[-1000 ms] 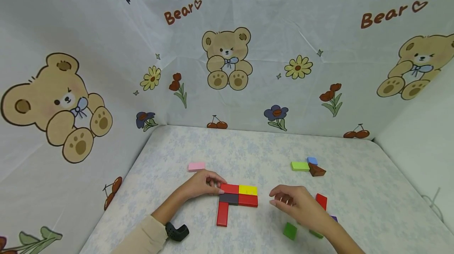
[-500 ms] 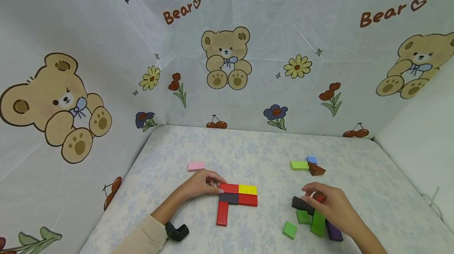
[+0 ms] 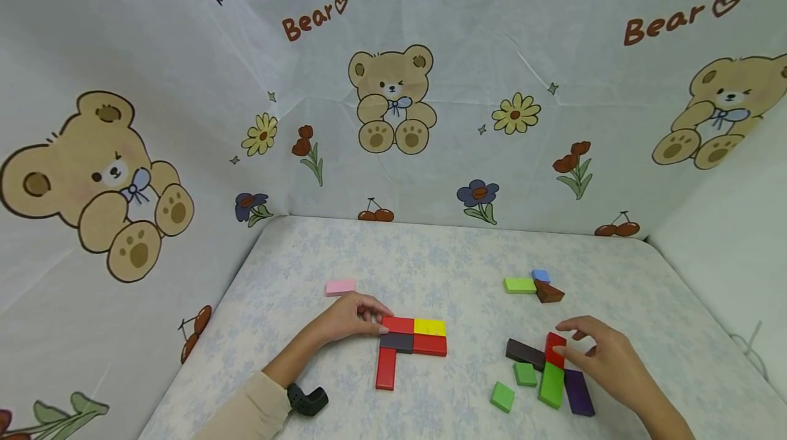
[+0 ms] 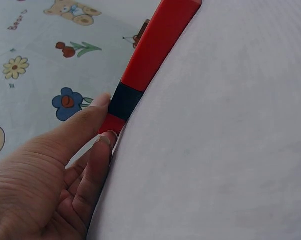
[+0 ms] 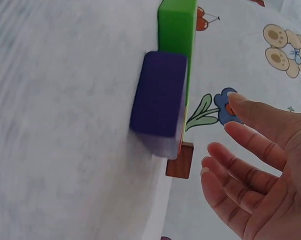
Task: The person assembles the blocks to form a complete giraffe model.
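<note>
My left hand (image 3: 350, 320) pinches the left end of a red block (image 3: 398, 325) between thumb and fingers. That block lies against a yellow block (image 3: 430, 327), a black block (image 3: 396, 342), a second red block (image 3: 430, 346) and a third red one (image 3: 385, 369) pointing toward me. In the left wrist view the thumb sits by the black block (image 4: 124, 101). My right hand (image 3: 609, 358) hovers, fingers apart, beside a loose red block (image 3: 555, 349), thumb overlapping its edge. Below that are a green block (image 3: 551, 385) and a purple block (image 3: 579, 392).
A dark brown block (image 3: 525, 352) and two small green blocks, one a green square (image 3: 502, 397), lie nearby. Farther back are a lime block (image 3: 520, 285), a blue block (image 3: 541, 276) and a brown triangular block (image 3: 548, 292). A pink block (image 3: 341, 287) lies behind my left hand.
My right hand has moved right, away from the joined blocks, to the loose red block, uncovering the dark brown, green and purple blocks. My left hand has stayed in place.
</note>
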Action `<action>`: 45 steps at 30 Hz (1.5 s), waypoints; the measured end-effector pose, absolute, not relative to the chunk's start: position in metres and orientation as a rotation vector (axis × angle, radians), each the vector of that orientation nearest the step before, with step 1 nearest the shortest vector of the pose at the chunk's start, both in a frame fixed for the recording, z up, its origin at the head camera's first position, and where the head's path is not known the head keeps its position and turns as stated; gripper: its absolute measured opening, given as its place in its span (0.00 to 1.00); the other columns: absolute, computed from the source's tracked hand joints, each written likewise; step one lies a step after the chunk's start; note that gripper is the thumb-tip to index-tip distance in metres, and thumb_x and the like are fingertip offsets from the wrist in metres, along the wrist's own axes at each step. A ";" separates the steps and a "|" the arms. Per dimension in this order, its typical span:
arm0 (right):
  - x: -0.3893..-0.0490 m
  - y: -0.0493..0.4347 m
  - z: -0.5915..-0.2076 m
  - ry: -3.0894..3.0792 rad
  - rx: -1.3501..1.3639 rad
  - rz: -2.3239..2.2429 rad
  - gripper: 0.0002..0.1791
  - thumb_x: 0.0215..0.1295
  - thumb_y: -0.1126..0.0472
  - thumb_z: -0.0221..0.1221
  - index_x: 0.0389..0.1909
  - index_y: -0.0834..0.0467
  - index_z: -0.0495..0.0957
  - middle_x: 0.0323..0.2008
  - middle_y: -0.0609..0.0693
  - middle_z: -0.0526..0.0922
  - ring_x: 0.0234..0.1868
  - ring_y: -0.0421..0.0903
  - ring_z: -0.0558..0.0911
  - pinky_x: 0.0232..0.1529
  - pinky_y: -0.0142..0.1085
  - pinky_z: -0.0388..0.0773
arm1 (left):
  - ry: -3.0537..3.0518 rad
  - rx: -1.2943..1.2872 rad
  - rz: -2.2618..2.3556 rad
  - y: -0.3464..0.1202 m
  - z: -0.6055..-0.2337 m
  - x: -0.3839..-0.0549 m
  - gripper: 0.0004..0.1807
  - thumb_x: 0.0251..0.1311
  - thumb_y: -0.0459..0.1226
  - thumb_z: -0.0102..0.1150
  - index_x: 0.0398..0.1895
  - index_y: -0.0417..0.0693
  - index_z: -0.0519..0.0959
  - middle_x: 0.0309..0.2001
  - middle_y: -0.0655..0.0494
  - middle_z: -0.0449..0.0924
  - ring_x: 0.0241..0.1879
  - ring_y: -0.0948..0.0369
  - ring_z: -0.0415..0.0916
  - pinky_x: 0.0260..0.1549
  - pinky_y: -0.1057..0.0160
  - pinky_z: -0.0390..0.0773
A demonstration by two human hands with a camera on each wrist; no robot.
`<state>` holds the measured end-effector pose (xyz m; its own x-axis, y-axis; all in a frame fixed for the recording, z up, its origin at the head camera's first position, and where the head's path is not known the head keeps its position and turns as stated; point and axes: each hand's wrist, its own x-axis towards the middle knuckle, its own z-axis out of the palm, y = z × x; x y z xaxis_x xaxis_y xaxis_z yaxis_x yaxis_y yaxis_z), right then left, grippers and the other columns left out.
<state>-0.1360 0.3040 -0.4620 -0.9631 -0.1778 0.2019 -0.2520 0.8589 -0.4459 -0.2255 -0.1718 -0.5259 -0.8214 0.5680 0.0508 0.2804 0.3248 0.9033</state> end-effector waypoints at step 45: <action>-0.159 0.306 -0.457 -3.304 0.321 0.421 0.34 0.52 0.50 0.76 0.54 0.69 0.82 0.49 0.60 0.84 0.43 0.52 0.84 0.44 0.53 0.82 | 2.319 0.778 1.489 -0.172 -0.528 -0.227 0.11 0.57 0.41 0.76 0.44 0.60 0.89 0.32 0.60 0.82 0.27 0.63 0.74 0.28 0.67 0.73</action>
